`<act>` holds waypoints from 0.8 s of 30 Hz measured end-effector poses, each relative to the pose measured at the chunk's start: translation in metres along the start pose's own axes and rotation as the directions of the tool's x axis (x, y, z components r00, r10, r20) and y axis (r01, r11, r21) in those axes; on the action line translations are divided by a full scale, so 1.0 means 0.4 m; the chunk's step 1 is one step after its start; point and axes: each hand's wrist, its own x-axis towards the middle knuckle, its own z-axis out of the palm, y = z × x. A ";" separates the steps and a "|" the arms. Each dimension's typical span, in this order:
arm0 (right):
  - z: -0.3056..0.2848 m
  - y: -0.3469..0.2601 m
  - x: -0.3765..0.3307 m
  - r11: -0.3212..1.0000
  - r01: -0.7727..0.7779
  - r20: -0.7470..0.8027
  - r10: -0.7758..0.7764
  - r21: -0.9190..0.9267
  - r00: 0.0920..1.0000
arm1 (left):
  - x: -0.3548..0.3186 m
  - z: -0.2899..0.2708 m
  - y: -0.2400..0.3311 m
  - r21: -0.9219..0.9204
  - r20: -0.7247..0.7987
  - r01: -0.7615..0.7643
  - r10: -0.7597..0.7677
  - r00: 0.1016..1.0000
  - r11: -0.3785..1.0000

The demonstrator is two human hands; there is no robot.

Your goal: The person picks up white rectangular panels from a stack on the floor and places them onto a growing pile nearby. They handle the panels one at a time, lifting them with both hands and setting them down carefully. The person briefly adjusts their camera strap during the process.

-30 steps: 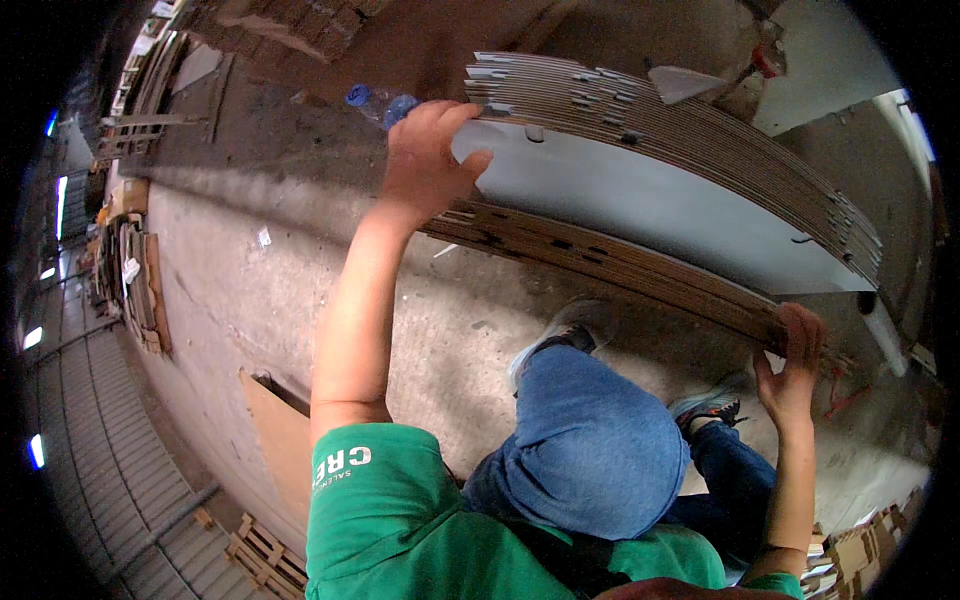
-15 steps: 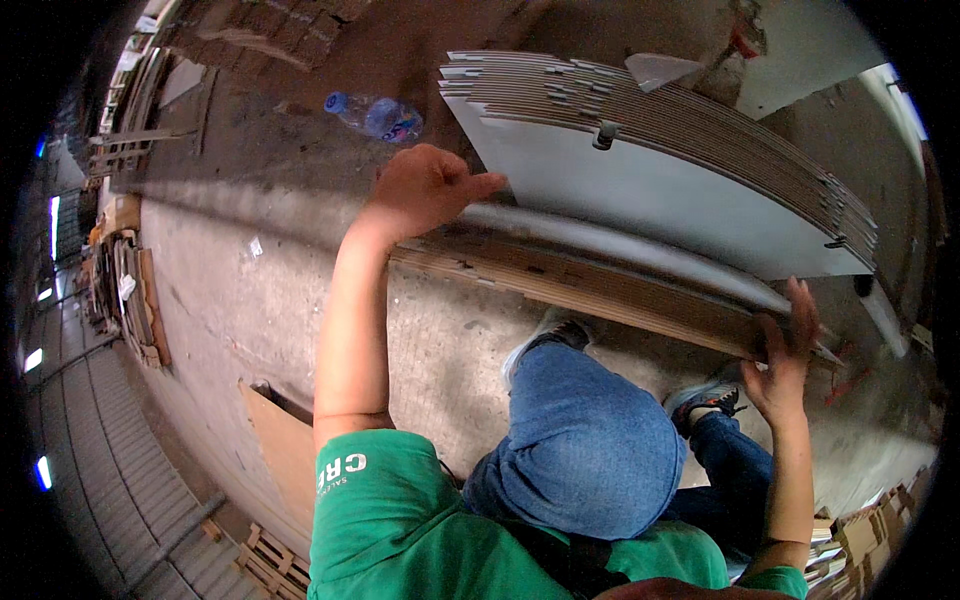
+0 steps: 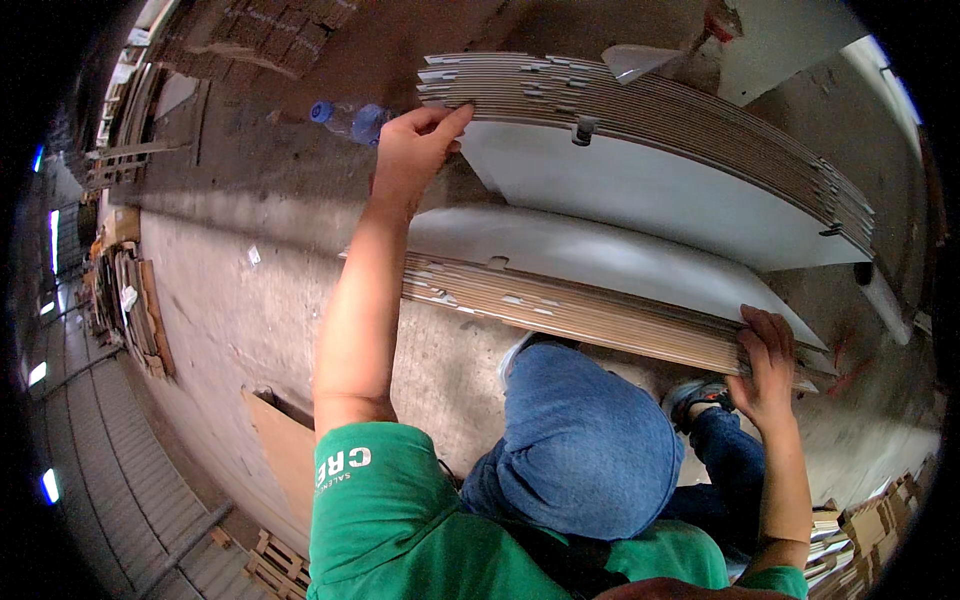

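A far stack of thin cardboard sheets [image 3: 640,105] stands on edge, its white front face [image 3: 640,185] toward me. At its left corner, my left hand [image 3: 412,150] is closed, thumb and forefinger pinching the edge of the front sheet. Closer to my legs leans a second stack of cardboard [image 3: 560,308], brown edges up, with a white sheet [image 3: 590,245] on its far side. My right hand [image 3: 766,362] grips this near stack at its right end, fingers over the top edge and thumb on the near side.
Beyond my left hand a clear plastic bottle with a blue cap [image 3: 345,120] lies on the concrete floor [image 3: 230,270]. Flattened cardboard [image 3: 135,300] is piled far left. A wooden pallet [image 3: 275,570] lies at lower left. My bent knee [image 3: 590,440] is close to the near stack.
My left hand has moved up to the far stack's left corner and closed on it. My right hand has lowered onto the near stack, which has tilted, showing more white face and edges.
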 end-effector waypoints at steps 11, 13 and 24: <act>-0.004 0.004 0.005 1.000 0.003 -0.018 -0.003 0.011 1.000 | -0.025 0.016 0.012 -0.157 -0.026 -0.005 0.001 1.000 0.988; -0.001 0.005 0.006 1.000 0.001 -0.017 -0.001 0.012 1.000 | -0.017 0.013 -0.001 -0.201 -0.029 0.033 -0.039 0.999 0.979; -0.002 0.009 0.009 1.000 -0.024 -0.033 0.024 0.014 0.999 | -0.037 0.018 -0.014 -0.327 -0.038 0.059 -0.075 0.996 0.943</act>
